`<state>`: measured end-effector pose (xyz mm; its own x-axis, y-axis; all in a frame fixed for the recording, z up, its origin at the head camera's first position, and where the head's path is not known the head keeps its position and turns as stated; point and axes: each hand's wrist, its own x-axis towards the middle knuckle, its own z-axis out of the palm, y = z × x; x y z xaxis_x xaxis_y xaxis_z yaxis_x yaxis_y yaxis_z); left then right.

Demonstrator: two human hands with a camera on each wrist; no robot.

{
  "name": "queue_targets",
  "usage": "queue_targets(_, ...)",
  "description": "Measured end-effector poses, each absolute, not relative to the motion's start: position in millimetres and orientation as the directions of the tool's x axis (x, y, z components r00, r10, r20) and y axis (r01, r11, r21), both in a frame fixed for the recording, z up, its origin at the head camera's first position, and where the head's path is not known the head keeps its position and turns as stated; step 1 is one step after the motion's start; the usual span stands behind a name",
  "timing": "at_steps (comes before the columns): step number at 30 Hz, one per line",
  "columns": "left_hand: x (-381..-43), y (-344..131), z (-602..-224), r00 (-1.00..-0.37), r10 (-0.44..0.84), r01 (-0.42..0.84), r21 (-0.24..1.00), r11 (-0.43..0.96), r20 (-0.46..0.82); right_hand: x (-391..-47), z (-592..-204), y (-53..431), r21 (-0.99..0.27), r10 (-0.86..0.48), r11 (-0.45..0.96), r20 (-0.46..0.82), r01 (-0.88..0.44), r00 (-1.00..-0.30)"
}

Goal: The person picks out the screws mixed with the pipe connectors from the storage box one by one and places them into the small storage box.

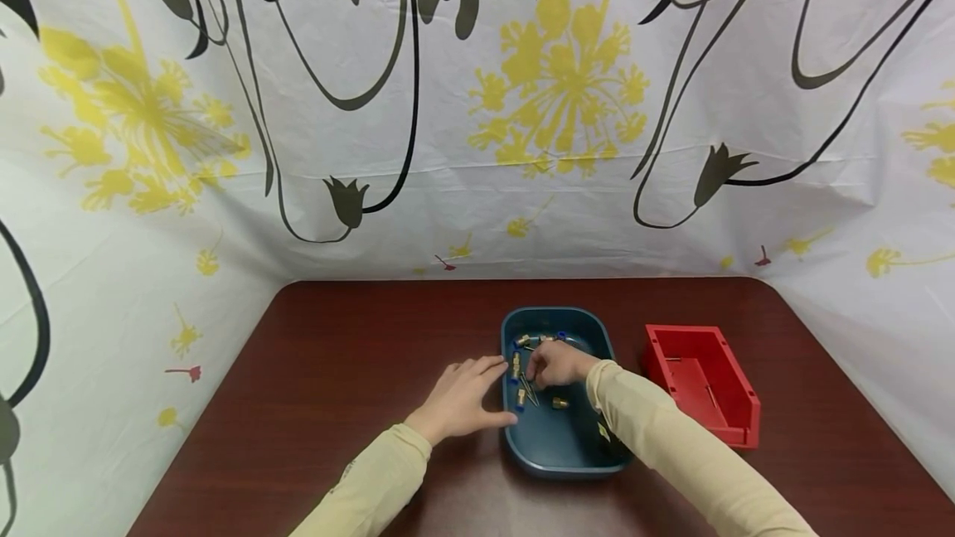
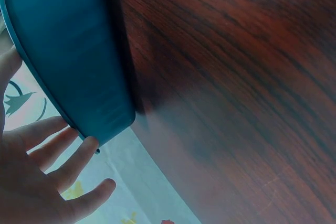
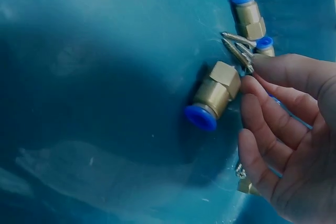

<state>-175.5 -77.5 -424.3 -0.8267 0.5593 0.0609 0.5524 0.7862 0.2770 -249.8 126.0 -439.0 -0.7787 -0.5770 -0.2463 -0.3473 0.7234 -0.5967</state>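
Right wrist view: the screws lie right at the right hand, their tips pointing away from it and their head ends at its fingertips. I see its thumb and forefinger pinching at those heads, the other fingers bent; how many it has hold of, I can't tell. The left hand is farther off, fingers spread, resting at the near-left rim of the tray and gripping nothing. From the head view, I find the screws inside the tray by its left wall, running roughly along its length. They are thin, shiny, threaded metal. Around them sit stubby brass fittings with six-sided ends and blue plastic collars. The tray is smooth blue plastic with rounded corners; right of it, a boxy red bin stands on the dark, grained table.
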Motion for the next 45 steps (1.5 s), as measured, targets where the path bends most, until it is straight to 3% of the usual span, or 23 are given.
queue_targets(12, -175.2, -77.6, -424.5, -0.828, 0.558, 0.549, 0.276, 0.789, 0.056, -247.2, -447.4, 120.0, -0.592, -0.497, 0.746, -0.190, -0.305, -0.847)
queue_targets(45, -175.9, -78.2, -425.6, -0.828, 0.558, 0.549, 0.287, 0.785, 0.056, -246.9, -446.5, 121.5, -0.546, -0.532, 0.760, -0.212, -0.352, -0.820)
